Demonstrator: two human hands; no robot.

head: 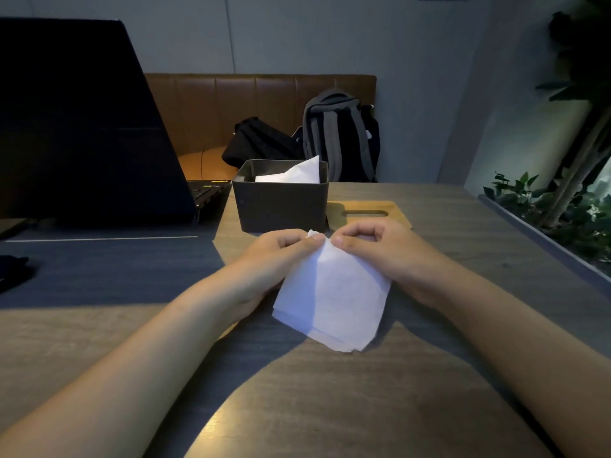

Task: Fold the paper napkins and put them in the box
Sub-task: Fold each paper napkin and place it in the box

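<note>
Two hands — left hand (284,249) and right hand (373,246) — pinch the napkin's (334,292) top corner above the counter (330,408), near the box (281,203) (already holding one); uneven pulling may tear it.

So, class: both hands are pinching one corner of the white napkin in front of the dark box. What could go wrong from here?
1. The left hand and right hand pinch the napkin at one corner; pulling apart could tear it.
2. Its hanging layers look uneven, so a fold may come out crooked.
3. The box already holds a napkin standing high; pushing another in could crumple both.
</note>
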